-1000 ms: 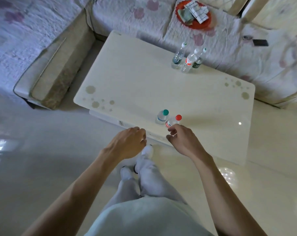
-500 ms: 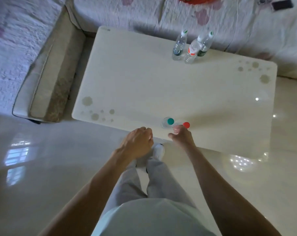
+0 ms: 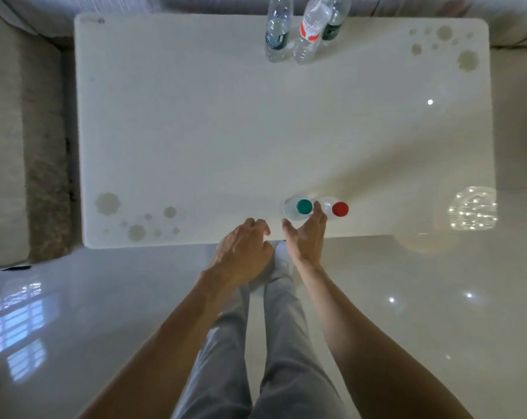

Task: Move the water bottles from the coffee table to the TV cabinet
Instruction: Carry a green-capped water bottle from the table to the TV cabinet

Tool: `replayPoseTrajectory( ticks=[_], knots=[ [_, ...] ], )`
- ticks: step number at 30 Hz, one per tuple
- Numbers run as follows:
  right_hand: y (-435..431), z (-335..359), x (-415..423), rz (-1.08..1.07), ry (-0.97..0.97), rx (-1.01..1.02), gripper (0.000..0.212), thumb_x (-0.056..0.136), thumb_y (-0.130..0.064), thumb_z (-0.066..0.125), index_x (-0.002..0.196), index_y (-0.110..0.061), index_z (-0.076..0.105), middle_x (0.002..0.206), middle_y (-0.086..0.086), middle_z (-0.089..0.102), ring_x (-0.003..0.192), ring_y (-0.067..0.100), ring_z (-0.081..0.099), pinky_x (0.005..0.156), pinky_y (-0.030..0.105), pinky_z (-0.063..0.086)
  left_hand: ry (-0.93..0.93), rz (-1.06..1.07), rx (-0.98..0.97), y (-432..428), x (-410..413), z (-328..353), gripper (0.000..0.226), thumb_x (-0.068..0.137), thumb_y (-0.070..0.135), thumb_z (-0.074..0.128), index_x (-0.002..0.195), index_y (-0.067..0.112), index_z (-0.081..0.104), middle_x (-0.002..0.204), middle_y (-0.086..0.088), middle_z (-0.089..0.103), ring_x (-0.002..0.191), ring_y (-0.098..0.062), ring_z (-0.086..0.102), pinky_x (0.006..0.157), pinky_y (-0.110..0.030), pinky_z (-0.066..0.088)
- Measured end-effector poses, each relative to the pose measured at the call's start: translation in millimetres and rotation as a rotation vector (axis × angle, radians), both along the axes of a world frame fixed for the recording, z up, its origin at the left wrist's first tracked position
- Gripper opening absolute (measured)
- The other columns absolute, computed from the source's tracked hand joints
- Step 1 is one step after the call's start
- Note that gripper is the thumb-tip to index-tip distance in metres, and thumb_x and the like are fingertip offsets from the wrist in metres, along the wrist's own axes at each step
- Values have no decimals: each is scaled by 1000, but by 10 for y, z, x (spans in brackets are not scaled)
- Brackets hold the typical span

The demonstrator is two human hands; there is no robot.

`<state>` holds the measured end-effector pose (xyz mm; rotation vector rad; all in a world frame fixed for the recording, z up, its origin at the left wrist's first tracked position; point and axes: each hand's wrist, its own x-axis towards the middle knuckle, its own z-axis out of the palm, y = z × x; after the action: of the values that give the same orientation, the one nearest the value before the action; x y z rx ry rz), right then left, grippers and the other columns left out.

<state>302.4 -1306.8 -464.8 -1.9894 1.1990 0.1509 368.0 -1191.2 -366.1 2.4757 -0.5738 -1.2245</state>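
Observation:
Two clear water bottles stand upright near the front edge of the white coffee table, seen from straight above: one with a green cap and one with a red cap. My right hand is open, fingers reaching between the two bottles and thumb spread left of the green-capped one. My left hand hovers at the table's front edge, fingers loosely curled and empty. Three more bottles stand at the far edge: one with a dark label, one with a red label, and one behind it.
A sofa armrest runs along the table's left side and more sofa borders the far edge. Glossy pale floor surrounds the table's near and right sides. My legs in grey trousers stand just in front of the table.
The view has tilted down to look straight onto the table. My right hand has opened and its fingers now reach between the two near bottles; my left hand has shifted slightly forward.

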Motion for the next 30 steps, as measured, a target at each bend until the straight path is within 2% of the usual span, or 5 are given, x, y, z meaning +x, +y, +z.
replayPoseTrajectory(
  ticks=[8, 16, 21, 24, 30],
  knots=[
    [47, -356, 126, -180, -50, -32, 79, 82, -31, 74, 145, -4, 34, 146, 15, 43, 130, 33, 41, 107, 36, 32, -23, -42, -34, 275, 75, -21, 27, 98, 23, 48, 122, 14, 56, 127, -7, 57, 110, -24, 62, 96, -35, 51],
    [25, -284, 179, -330, -140, -59, 59, 72, -35, 82, 118, -7, 58, 114, 8, 66, 107, 27, 61, 97, 29, 43, 9, -121, -44, 576, 50, 285, 33, 100, 29, 47, 127, 12, 55, 127, -4, 56, 111, -18, 61, 87, -18, 46],
    [101, 479, 37, -179, -270, -119, 49, 71, -38, 82, 104, -8, 63, 95, -6, 61, 94, 22, 63, 80, 16, 39, 22, -8, -78, 688, 177, 516, 27, 96, 23, 51, 120, 15, 60, 124, -5, 60, 106, -23, 63, 90, -31, 49],
    [158, 1138, -87, -91, -299, -135, 61, 71, -43, 81, 117, -11, 58, 109, 1, 64, 98, 18, 61, 82, 20, 46, 3, 27, -109, 707, 254, 640, 33, 96, 24, 52, 128, 17, 54, 130, -3, 59, 109, -20, 63, 89, -27, 46],
    [219, 2250, -283, -29, -299, -165, 68, 71, -44, 81, 128, -17, 54, 123, 0, 58, 92, 9, 60, 71, 5, 46, -27, -17, -254, 540, 237, 901, 50, 95, 23, 55, 142, 24, 40, 137, -5, 52, 121, -21, 56, 99, -34, 46]
  ],
)
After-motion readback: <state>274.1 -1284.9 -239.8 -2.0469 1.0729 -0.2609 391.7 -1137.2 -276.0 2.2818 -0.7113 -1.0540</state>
